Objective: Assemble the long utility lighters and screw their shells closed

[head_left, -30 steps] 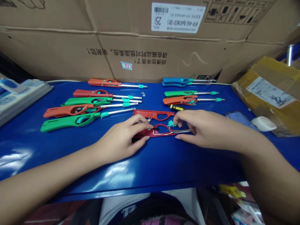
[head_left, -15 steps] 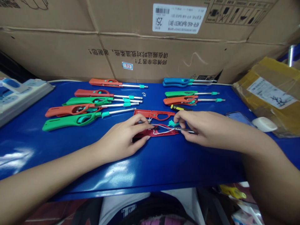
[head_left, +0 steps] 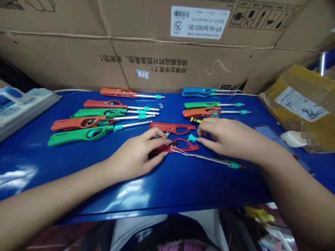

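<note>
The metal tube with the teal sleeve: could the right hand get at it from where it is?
Probably yes: the metal tube lies uncovered on the blue table, just nearer the person than the right hand.

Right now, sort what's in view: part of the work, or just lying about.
Seemingly in the work:
red shell under the left hand
second red shell
metal tube
white wires
teal piece by the right hand
yellow-black tool, probably

Seemingly lying about:
screened device
white object
power strip
yellow-taped box
</note>
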A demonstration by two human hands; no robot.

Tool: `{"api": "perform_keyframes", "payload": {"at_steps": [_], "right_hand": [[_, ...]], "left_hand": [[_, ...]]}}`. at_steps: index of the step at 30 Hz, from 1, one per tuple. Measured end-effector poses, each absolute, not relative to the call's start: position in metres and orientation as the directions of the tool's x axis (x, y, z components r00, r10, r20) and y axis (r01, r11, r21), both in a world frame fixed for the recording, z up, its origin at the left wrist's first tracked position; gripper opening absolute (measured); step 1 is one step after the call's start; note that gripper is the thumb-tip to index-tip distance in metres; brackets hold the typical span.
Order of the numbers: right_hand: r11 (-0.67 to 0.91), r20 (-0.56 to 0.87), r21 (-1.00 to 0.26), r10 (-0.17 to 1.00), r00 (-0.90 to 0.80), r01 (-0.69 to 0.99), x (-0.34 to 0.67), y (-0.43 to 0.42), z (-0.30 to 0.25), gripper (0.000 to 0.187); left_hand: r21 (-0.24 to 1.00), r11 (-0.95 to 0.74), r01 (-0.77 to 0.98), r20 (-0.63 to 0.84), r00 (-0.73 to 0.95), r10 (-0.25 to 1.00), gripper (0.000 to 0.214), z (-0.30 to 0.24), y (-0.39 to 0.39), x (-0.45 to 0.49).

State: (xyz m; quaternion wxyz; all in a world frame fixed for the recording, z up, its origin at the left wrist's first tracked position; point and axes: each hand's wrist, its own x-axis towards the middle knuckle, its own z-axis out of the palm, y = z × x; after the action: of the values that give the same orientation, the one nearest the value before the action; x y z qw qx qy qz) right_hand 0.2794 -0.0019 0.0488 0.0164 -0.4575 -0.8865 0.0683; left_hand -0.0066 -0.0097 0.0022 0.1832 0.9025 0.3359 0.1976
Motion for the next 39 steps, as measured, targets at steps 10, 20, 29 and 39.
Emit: {"api": "perform_keyframes", "payload": {"at_steps": [10,20,29,39], "right_hand": [[0.647,-0.033,-0.152,0.752,-0.658,0.747,0.276,-0.004,0.05,0.018],[0.751,0.0,-0.018,0.661,-0.751,0.661,0.262,-0.01,0.038,0.019],[0.749,0.016,-0.003,0.663,-0.749,0.663,0.257,-0.013,0.031,0.019],[0.791,0.071,-0.046,0.611,-0.788,0.61,0.258,-0.011,0.031,0.02]], "left_hand": [[0.477,-0.71,0.518,0.234,0.704,0.671,0.03,0.002,-0.01,-0.007],[0.47,-0.727,0.501,0.254,0.712,0.655,0.03,0.0,-0.009,-0.007],[0.467,-0.735,0.491,0.278,0.708,0.649,0.032,-0.003,-0.009,-0.009],[0.426,-0.777,0.463,0.338,0.716,0.611,0.028,-0.003,-0.01,-0.008]]}}
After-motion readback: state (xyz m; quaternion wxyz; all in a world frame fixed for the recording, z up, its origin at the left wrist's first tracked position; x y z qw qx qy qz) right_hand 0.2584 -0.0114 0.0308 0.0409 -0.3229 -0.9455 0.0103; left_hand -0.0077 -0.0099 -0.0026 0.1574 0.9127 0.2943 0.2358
